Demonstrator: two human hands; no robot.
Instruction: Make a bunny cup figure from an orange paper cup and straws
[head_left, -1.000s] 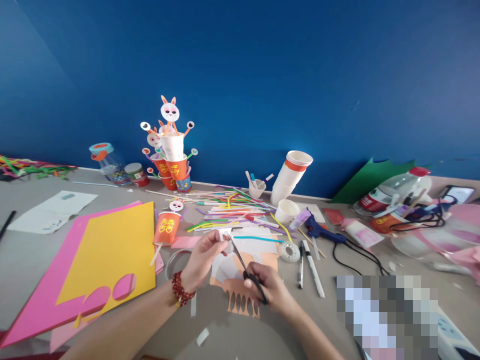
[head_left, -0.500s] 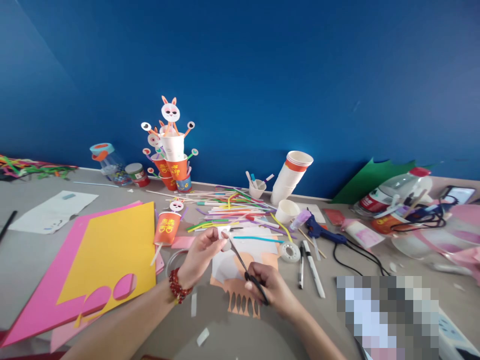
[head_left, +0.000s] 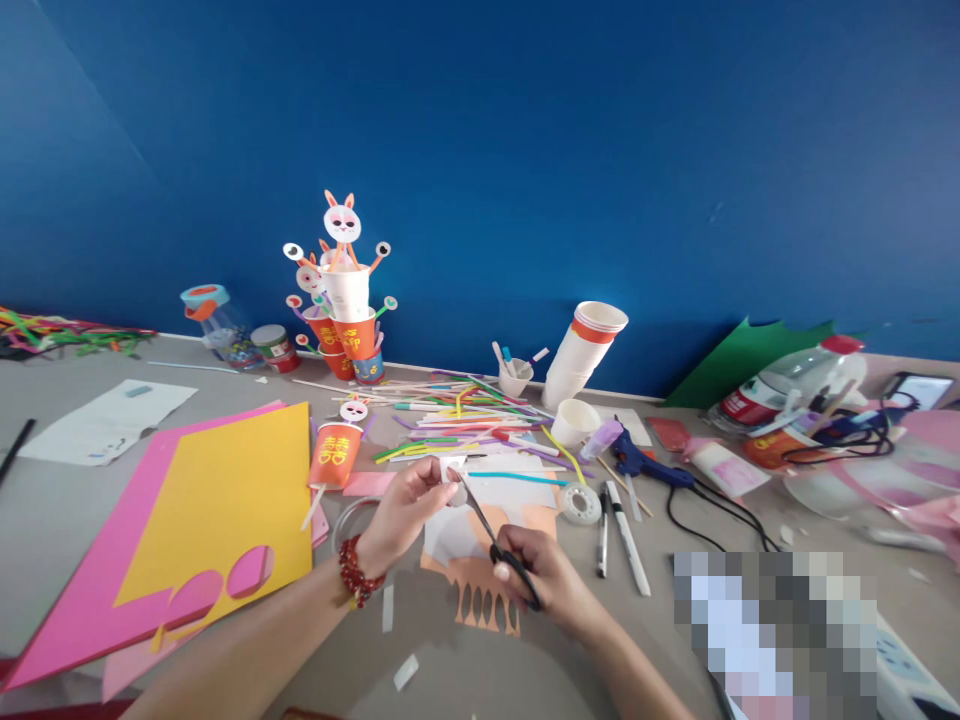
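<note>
My left hand point(head_left: 412, 503), with a beaded bracelet at the wrist, pinches a small piece of white paper point(head_left: 453, 466) above the middle of the table. My right hand point(head_left: 541, 577) grips black-handled scissors point(head_left: 513, 572), whose blades point up and left to the paper by my left fingertips. Whether the blades are closed on the paper is too small to tell. Below both hands lie white sheets point(head_left: 517, 490) and an orange sheet point(head_left: 487, 600) with several slots cut along its near edge.
Pipe cleaners point(head_left: 450, 420) lie behind my hands. Tape point(head_left: 580, 504), two pens point(head_left: 627, 538) and a blue glue gun point(head_left: 649, 468) are to the right. A red cup point(head_left: 335, 455) stands left, beside yellow card point(head_left: 225, 500). Stacked white cups point(head_left: 577, 360) lean at the blue wall.
The white paper has turned slightly in my left fingers, and the scissors have shifted a touch to the right. Everything on the table stays in place.
</note>
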